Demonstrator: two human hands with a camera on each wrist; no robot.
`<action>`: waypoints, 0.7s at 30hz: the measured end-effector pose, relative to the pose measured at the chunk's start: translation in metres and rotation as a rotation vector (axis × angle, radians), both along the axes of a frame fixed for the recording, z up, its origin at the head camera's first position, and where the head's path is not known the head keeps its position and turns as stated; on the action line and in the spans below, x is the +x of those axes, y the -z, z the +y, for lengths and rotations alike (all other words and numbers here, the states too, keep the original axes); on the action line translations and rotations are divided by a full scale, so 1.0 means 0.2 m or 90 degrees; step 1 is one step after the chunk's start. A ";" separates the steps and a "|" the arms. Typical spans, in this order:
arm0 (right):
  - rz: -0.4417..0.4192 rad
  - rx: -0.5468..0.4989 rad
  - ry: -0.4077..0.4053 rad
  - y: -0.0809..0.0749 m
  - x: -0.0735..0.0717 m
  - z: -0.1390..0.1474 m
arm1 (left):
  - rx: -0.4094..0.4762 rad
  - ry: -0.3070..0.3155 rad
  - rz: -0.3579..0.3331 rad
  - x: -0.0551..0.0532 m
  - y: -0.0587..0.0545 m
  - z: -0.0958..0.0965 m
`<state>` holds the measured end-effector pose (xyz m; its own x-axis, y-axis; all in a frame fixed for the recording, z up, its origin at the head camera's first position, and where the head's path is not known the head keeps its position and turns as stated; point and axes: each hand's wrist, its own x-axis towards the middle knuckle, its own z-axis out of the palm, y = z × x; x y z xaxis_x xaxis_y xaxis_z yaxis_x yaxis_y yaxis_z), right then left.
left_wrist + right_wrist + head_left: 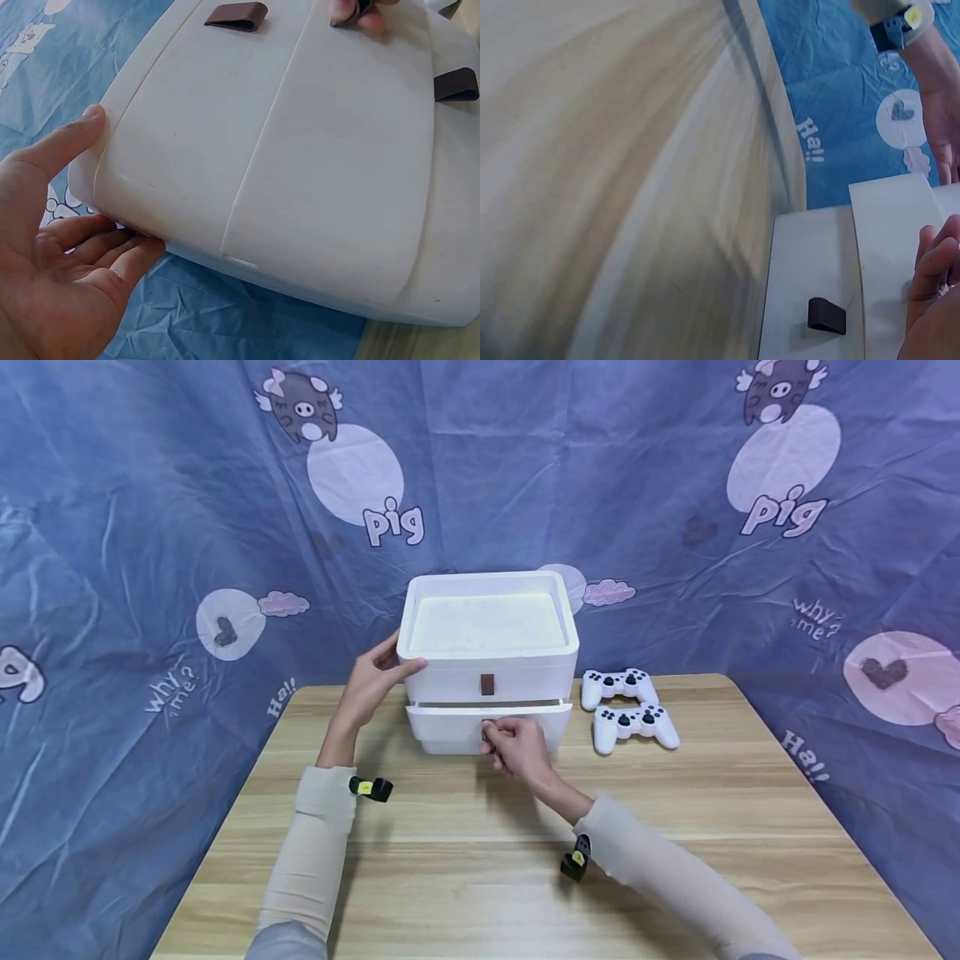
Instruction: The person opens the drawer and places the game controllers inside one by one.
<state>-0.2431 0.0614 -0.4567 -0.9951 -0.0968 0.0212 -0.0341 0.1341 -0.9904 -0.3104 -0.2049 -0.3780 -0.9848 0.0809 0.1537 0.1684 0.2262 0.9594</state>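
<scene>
A white drawer unit point(489, 675) with a shallow tray top stands at the back of the wooden table. My left hand point(372, 681) holds its left side, the thumb over the top front edge and the fingers bent against the side wall. One drawer point(450, 724) juts out a little below the top drawer, leaving a narrow gap. My right hand point(519, 747) pinches the brown pull tab on that drawer's front. Above it, the top drawer's tab point(237, 15) hangs free. A lower tab point(826, 316) shows in the right wrist view, on the front underneath.
Two white game controllers, a rear one point(619, 687) and a front one point(634, 725), lie right of the unit. A blue printed cloth point(487, 468) hangs close behind the table point(450, 877) and along its sides.
</scene>
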 end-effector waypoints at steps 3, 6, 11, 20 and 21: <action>0.006 0.009 -0.006 0.00 0.04 0.00 | -0.001 0.000 0.001 0.00 0.00 0.00; 0.013 0.017 -0.011 0.01 0.09 0.01 | -0.003 -0.002 0.001 -0.01 0.01 0.00; 0.017 0.024 -0.019 0.01 0.16 0.01 | -0.006 -0.005 -0.002 -0.01 0.00 0.00; 0.027 0.021 -0.033 0.02 0.28 0.02 | 0.004 0.001 -0.001 0.01 -0.01 0.00; 0.027 0.020 -0.034 0.02 0.29 0.02 | 0.003 0.000 0.000 0.01 -0.01 0.00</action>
